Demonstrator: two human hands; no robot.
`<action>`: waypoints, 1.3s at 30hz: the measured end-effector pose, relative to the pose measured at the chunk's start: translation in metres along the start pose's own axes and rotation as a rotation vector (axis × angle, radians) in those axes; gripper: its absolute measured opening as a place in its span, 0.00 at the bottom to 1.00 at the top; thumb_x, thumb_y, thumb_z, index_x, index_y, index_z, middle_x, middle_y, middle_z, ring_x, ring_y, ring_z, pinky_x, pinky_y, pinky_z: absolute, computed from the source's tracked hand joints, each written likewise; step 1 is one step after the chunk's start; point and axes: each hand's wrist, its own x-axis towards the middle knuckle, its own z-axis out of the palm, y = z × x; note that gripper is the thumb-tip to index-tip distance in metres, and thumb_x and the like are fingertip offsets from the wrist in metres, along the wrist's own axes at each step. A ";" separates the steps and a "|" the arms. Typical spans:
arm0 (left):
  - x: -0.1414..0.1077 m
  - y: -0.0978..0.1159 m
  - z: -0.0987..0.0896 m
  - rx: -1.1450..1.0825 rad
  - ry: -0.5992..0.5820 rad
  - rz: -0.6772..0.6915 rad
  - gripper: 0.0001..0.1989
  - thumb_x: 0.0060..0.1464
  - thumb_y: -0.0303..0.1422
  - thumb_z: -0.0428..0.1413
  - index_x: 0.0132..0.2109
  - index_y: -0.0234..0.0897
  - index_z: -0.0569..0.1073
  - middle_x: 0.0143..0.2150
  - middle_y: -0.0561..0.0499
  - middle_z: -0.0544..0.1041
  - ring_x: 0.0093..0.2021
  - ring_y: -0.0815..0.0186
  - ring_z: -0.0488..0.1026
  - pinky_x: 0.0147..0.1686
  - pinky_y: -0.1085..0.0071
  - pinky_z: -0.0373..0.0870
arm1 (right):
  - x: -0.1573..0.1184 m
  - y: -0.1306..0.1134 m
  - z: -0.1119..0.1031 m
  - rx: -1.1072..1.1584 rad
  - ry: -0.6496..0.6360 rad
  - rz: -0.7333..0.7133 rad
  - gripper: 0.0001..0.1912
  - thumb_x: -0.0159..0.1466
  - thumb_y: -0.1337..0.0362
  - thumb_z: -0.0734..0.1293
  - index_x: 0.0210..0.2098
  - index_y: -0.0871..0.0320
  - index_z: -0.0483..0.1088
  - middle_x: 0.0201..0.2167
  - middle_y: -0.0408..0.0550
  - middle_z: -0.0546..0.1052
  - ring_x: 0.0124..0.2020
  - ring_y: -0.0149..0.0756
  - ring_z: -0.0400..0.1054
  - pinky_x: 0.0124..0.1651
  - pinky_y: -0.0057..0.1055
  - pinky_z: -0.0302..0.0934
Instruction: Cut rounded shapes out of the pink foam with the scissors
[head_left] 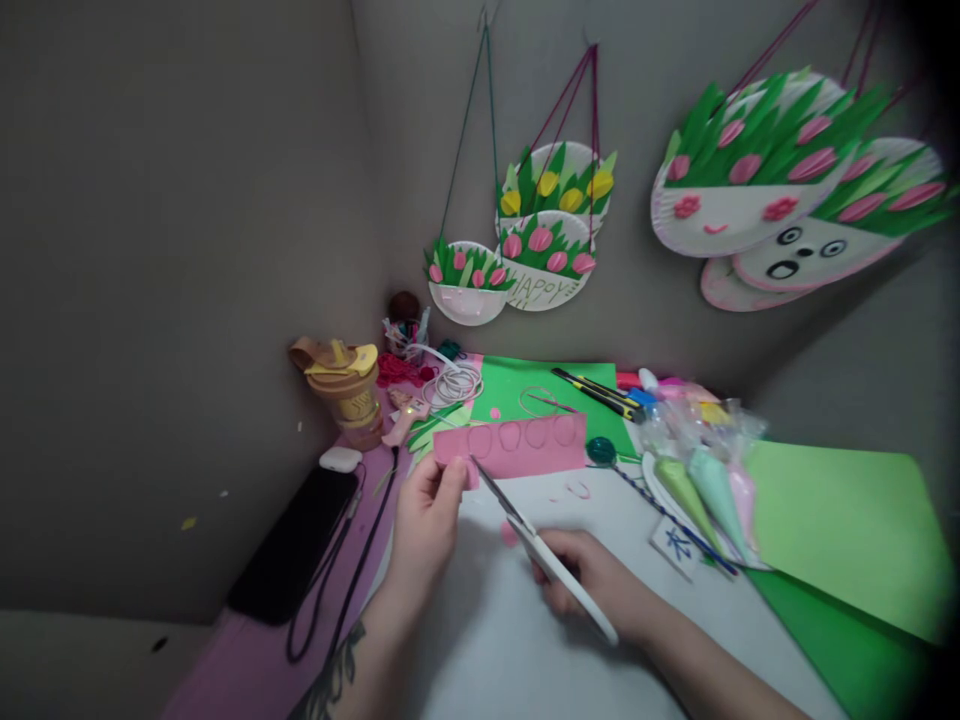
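My left hand pinches the lower left end of a pink paper strip between thumb and fingers. A row of egg-shaped outlines is drawn along the strip. My right hand is closed round the white handles of a pair of scissors. The blades point up and left, with their tips at the strip's lower edge, close to my left thumb. Below the strip, a small pink paper piece lies beside the blades, and thin pink offcuts are scattered on the white surface.
Green paper with black-and-yellow cutters lies behind the strip. Piping bags and light green sheets are at right. A phone, cables and a lidded cup stand left. Decorated paper plates hang on the wall.
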 end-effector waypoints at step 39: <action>0.004 -0.003 -0.004 0.005 -0.022 -0.017 0.15 0.57 0.35 0.49 0.23 0.36 0.63 0.23 0.56 0.62 0.26 0.71 0.58 0.26 0.76 0.53 | 0.001 0.002 -0.001 0.026 -0.033 -0.009 0.05 0.41 0.68 0.62 0.21 0.59 0.63 0.17 0.38 0.63 0.22 0.29 0.56 0.24 0.23 0.53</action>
